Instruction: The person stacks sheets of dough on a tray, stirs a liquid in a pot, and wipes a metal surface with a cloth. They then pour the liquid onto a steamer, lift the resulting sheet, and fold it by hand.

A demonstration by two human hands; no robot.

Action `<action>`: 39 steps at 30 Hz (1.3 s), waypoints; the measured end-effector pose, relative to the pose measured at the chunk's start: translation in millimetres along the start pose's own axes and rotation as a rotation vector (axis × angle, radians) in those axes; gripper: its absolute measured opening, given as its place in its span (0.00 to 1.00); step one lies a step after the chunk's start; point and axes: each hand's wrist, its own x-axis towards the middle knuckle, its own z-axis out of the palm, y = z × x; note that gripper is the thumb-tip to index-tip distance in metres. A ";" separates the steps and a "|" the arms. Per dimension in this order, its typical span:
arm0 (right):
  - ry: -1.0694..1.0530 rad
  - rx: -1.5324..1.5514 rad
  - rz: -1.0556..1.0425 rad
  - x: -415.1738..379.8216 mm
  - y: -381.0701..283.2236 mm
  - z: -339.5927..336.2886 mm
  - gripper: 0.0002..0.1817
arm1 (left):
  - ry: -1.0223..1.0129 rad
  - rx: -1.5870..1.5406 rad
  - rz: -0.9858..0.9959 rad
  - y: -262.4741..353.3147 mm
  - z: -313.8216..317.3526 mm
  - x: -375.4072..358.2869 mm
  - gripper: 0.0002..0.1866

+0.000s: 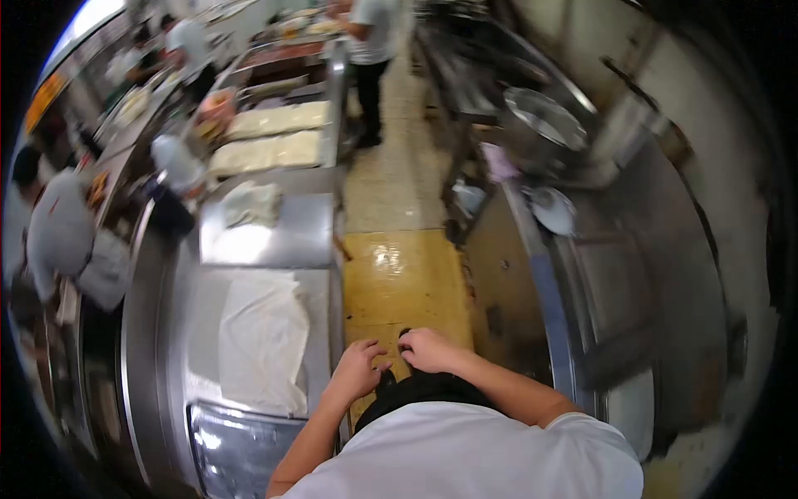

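My left hand hangs in front of my waist, its fingers loosely bent and apart, with nothing in it. Just to its right is my right hand, fingers loosely curled, and no held thing shows there. A dark shape by its fingertips may be a shoe tip. Both hands are above the yellow floor. Nearest to my left hand, on the steel table, lies a crumpled white cloth. A shiny dark metal tray rests in front of that cloth.
Ahead on the left counter are a folded cloth and long pale slabs. A person stands at the aisle's far end; several others work at left. At right are a large metal pot and a bowl.
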 end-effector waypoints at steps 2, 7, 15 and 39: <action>0.049 0.037 0.106 -40.7 5.1 -3.2 0.20 | -0.093 0.016 0.075 19.1 18.6 6.2 0.17; 0.166 0.091 0.330 -138.5 26.3 -1.9 0.21 | -0.251 0.005 0.266 73.0 62.1 11.6 0.17; 0.506 0.240 0.560 -310.0 92.6 34.8 0.19 | -0.490 0.085 0.466 202.6 156.7 15.9 0.17; 1.162 0.156 1.700 -844.2 308.5 197.4 0.23 | -0.541 0.437 1.359 548.5 635.1 16.6 0.25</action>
